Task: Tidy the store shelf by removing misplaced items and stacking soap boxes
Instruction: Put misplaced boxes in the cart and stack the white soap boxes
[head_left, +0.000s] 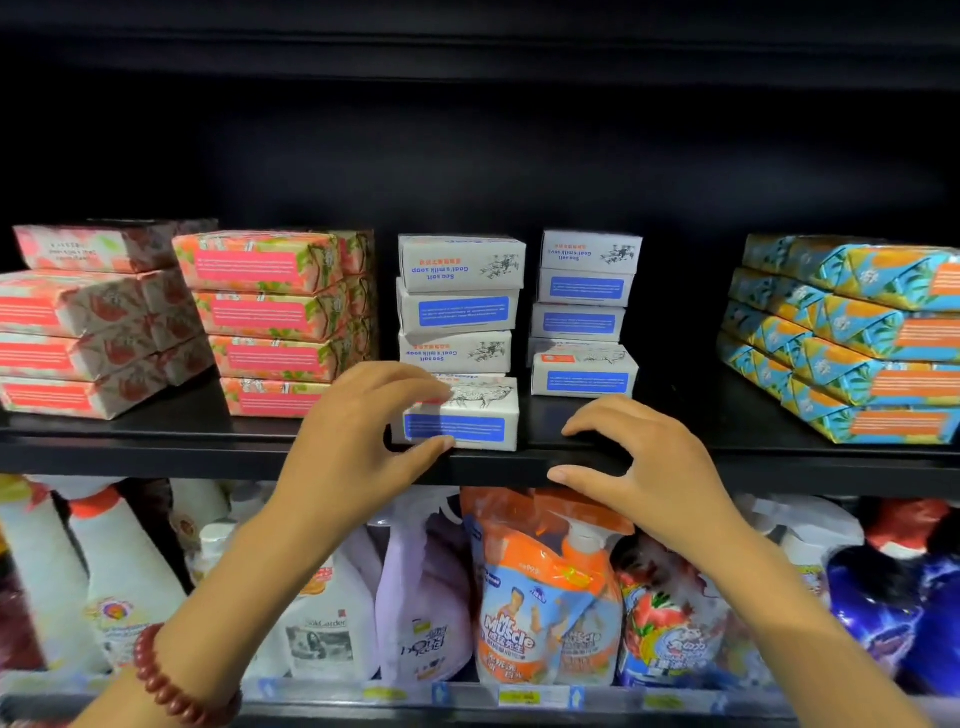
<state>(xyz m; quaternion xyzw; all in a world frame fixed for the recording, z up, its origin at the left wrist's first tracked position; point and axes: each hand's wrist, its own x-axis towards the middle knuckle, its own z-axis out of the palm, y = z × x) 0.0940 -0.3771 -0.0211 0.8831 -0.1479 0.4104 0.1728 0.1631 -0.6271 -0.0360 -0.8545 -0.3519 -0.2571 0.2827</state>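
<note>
Left hand (358, 447) pinches a soap box (470, 415), thumb low, fingers on top; right hand (649, 467), spread and empty, hovers just right of that grip.

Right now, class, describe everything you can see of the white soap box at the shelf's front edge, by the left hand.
The front soap box is a white, cardboard-looking carton lying flat, long side toward the camera. Its front face carries a blue text label; its top shows a drawn animal. It sits on the black shelf near its edge, before a white stack. The left hand grips its left end, fingers on top, thumb at the lower front.
</note>
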